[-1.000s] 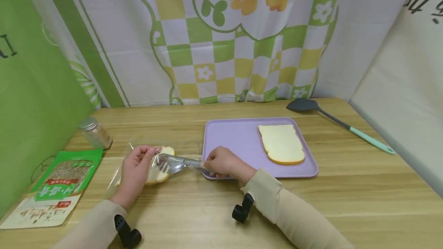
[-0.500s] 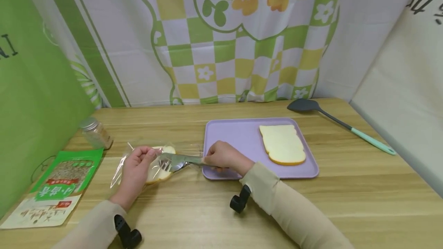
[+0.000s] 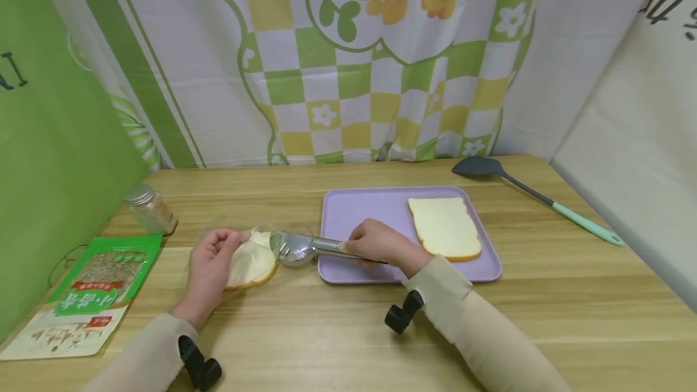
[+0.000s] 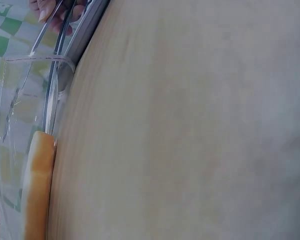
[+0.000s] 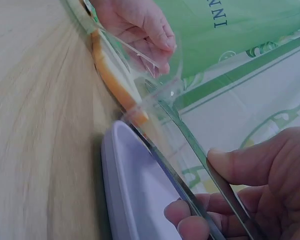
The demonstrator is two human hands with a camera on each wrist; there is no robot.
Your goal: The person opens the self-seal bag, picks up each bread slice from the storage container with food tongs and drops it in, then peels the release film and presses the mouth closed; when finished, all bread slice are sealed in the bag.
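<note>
My left hand [image 3: 211, 268] pinches the upper edge of a clear plastic bag [image 5: 162, 92] between thumb and fingers. Inside the bag lies a slice of bread [image 3: 253, 265], white with an orange-brown crust, partly hidden by the left hand. My right hand [image 3: 378, 244] grips metal tongs [image 3: 327, 247] over the near left part of the lilac tray [image 3: 356, 207]. The tongs' arms stand apart in the right wrist view, and their far ends reach into the bag's mouth beside the bread. Whether the lower arm touches the bread I cannot tell.
Another bread slice [image 3: 445, 227] lies on the tray's right side. A spatula [image 3: 525, 186] with a mint handle lies at the back right. On the left are a spice jar [image 3: 151, 209] and a green seed packet [image 3: 89, 295]. Printed cloths hang around the wooden table [image 3: 348, 331].
My right hand has moved to the right, drawing the tongs back toward the bag's mouth. More of the bagged bread slice shows. My left hand has hardly moved.
</note>
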